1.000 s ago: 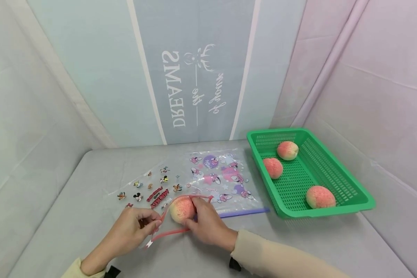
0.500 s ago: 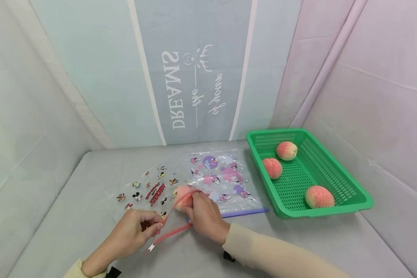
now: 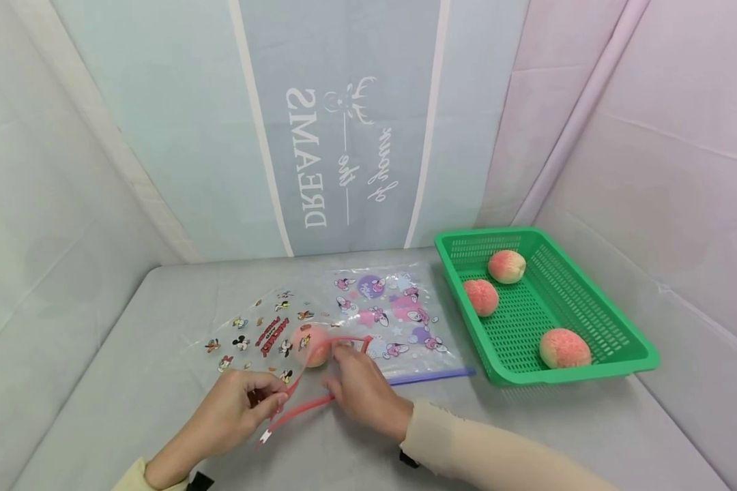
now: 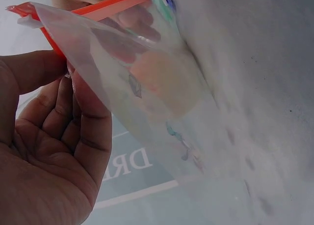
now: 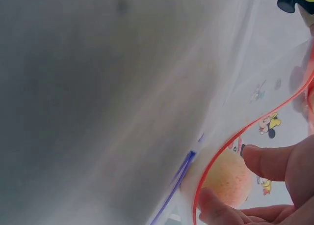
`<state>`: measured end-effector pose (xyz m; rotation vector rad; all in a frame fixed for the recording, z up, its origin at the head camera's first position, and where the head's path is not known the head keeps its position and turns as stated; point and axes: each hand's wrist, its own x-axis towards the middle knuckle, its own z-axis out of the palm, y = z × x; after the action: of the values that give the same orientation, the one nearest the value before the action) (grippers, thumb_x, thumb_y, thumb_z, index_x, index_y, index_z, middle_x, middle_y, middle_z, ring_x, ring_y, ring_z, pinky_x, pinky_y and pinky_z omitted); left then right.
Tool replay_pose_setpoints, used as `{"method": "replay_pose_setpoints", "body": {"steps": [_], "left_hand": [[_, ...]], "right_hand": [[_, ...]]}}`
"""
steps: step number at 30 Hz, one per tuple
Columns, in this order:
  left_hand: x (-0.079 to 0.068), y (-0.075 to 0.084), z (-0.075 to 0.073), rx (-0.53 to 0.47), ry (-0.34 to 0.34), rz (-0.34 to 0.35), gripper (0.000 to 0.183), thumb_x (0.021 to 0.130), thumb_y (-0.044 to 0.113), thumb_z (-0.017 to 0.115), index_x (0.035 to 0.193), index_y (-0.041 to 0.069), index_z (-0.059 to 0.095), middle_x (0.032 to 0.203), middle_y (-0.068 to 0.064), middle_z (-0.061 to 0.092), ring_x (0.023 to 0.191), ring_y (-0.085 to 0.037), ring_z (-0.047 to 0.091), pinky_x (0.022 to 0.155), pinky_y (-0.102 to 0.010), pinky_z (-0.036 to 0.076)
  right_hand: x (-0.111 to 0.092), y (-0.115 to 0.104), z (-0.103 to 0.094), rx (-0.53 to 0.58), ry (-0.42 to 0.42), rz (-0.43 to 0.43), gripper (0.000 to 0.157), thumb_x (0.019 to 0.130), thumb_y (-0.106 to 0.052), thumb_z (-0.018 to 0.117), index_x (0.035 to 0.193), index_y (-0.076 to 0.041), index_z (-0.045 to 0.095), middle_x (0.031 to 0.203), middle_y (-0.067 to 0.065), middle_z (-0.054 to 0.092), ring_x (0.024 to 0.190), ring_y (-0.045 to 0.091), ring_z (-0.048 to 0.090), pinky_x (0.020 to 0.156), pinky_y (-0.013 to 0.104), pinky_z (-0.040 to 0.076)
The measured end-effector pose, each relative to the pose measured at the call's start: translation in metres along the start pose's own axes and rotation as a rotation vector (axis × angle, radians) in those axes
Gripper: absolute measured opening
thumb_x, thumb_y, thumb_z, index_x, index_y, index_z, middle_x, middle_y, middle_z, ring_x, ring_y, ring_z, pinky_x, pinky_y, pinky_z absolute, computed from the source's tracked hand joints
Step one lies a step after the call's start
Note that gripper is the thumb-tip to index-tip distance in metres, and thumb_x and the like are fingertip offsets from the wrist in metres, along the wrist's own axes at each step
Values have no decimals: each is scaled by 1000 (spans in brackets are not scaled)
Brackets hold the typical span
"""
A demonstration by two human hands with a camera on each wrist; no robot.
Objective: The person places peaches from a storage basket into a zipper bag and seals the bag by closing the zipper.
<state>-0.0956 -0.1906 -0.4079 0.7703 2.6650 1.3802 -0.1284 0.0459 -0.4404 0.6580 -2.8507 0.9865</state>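
My left hand (image 3: pixel 239 409) pinches the red zip edge of a clear zip bag (image 3: pixel 221 365) printed with cartoon figures. The bag's mouth gapes towards me, a white slider (image 3: pixel 265 436) at its near left corner. Inside, just past the mouth, lies a pink and yellow peach (image 3: pixel 310 349); in the left wrist view the peach (image 4: pixel 164 82) shows through the plastic. My right hand (image 3: pixel 368 392) is at the mouth, thumb and fingers spread close behind the peach. From the right wrist, the peach (image 5: pixel 228 178) appears beyond the parted thumb and fingertips.
Behind my right hand a second clear bag (image 3: pixel 399 320) with a purple zip (image 3: pixel 432 376) lies flat. To its right stands a green basket (image 3: pixel 589 293) holding three peaches. Fabric walls enclose the grey table (image 3: pixel 123 382) at the back and sides.
My right hand has pushed the peach through the red-edged mouth into the bag and let it go, its fingers drawing back slightly. My left hand keeps its pinch on the edge.
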Motion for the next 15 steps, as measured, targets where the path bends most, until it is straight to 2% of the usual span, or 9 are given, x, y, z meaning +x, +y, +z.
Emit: {"method": "replay_pose_setpoints", "body": {"steps": [5,10,15], "left_hand": [[0,0,1,-8,14,-3,13,94,12,76,83,20,74,67,11,63,56,-1,56,48,-25,49],[0,1,0,-5,33,-9,15,93,11,77,82,21,74,68,10,65,57,-2,56,49,-25,49],[0,0,1,2,40,-1,18,92,10,77,81,24,74,69,7,67,59,-3,58,52,-25,51]], "right_hand": [[-7,-2,-11,28,-19,-25,43,91,-18,80,128,-3,64,122,14,70,113,23,68,91,40,57],[-14,0,-29,50,-50,-18,43,92,-20,80,129,-3,66,119,12,73,103,19,71,85,35,58],[-20,1,-48,12,-34,-36,45,91,-22,81,130,-3,68,113,8,74,96,16,70,81,32,58]]}}
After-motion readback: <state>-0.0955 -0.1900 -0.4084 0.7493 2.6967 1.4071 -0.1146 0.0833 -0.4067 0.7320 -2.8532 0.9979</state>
